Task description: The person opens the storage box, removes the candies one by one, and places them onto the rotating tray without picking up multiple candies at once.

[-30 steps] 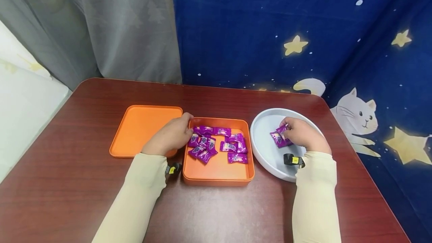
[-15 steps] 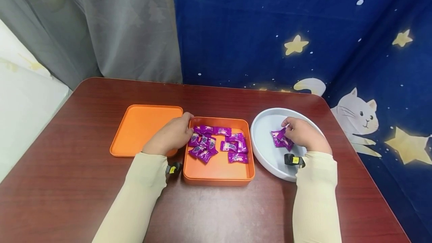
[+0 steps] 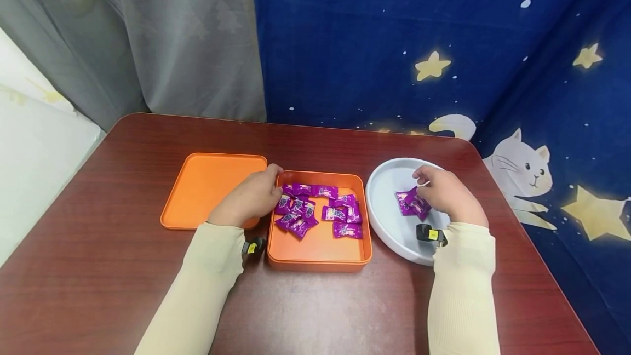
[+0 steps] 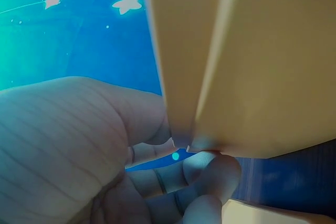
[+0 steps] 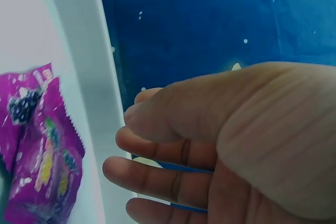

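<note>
My left hand (image 3: 248,197) grips the far part of the left wall of an orange box (image 3: 317,267). In the left wrist view, the thumb lies on one side of the box wall (image 4: 252,66) and the fingers curl at its lower edge. Several purple candy packets (image 3: 298,210) with grape pictures lie in the box. Above the round white tray (image 3: 389,179), my right hand (image 3: 451,195) holds nothing, its fingers loosely bent. Purple candy packets (image 3: 413,203) lie in the tray just left of that hand. The right wrist view shows its fingertips (image 5: 118,166) apart from the packets (image 5: 47,156).
An orange lid (image 3: 212,185) lies flat on the dark red table (image 3: 315,311), left of the box and partly behind my left hand. Grey and blue curtains (image 3: 345,43) hang behind the table's far edge.
My right hand has let go of a candy packet, which now lies with the others in the tray, and drawn slightly back to the right. My left hand has not moved.
</note>
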A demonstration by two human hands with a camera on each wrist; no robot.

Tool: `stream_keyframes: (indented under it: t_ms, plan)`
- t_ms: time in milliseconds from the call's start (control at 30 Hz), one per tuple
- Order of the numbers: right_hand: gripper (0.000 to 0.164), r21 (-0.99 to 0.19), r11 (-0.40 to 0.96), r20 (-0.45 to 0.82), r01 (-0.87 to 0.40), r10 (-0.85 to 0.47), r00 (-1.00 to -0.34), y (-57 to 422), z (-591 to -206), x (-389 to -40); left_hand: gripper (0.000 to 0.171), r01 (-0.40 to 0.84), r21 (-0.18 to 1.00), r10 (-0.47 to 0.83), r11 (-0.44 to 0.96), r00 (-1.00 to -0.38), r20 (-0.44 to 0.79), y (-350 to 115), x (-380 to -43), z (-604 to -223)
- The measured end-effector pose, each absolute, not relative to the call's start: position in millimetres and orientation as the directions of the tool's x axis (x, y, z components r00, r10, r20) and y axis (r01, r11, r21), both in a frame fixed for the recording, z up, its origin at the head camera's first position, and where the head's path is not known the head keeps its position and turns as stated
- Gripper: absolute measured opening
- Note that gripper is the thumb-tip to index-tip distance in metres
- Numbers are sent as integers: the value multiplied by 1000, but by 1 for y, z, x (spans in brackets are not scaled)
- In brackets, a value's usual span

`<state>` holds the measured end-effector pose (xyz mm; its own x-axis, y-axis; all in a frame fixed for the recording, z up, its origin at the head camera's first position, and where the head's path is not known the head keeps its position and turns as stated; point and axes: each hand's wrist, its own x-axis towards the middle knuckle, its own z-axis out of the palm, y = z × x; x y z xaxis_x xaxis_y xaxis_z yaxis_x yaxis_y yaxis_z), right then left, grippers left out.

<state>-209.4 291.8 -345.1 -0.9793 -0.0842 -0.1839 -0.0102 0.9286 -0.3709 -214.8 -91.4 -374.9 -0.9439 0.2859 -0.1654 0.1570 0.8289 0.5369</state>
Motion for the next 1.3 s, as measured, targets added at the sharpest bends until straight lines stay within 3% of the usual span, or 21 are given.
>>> stream_keyframes:
  t_ms: [433, 700, 967, 1300]
  plan:
    - [34, -335, 933, -92, -131, -171, -981, 254, -327, -204, 47, 158, 539, 283, 827, -946, -156, -90, -215, -376]
    - [33, -381, 895, -60, -232, -274, -960, 220, -315, -195, 47, 152, 543, 283, 826, -944, -166, -90, -215, -376]
    - [33, -305, 877, 2, -372, -390, -921, 184, -316, -189, 48, 150, 538, 282, 829, -944, -171, -90, -214, -376]
    - [31, -272, 845, -25, -460, -484, -875, 153, -332, -197, 48, 151, 539, 282, 829, -945, -168, -90, -214, -374]
